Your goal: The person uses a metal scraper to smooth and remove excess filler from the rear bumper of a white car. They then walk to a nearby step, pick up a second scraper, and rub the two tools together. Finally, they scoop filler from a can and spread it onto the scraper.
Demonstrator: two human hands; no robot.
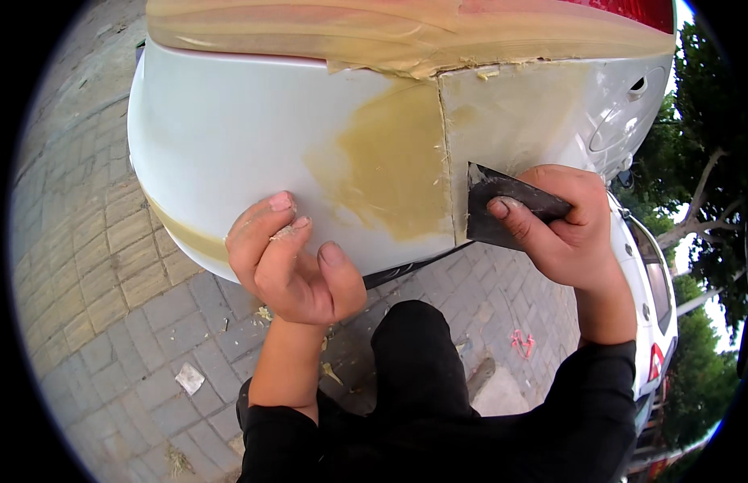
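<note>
Beside a white car's rear bumper [229, 137], your right hand [573, 225] is clamped on a dark flat scraper [488, 217], thumb across its face. The blade stands just to the right of the ragged seam [447, 145], its left edge running nearly along that line; whether it presses on the surface, you cannot tell from this angle. Your left hand [292, 266] holds nothing visible, its thumb apart from the curled fingers, near the bumper's lower part. A tan filler patch [390, 165] spreads left of the seam.

The likeliest trouble sits at that seam: tilt the scraper, and a corner could snag the rough edge and chip the filler or score the paint. Pale crumbs [292, 231] cling to your left fingertips (a small mess, easily carried), and a careless brush could drag them across the patch, which may be soft or set. Above, the masking tape [374, 28] has a frayed lower edge; a high stroke could catch and lift it. A loosened thumb could drop the scraper onto the brick paving [181, 330], where grit would foul its edge.
</note>
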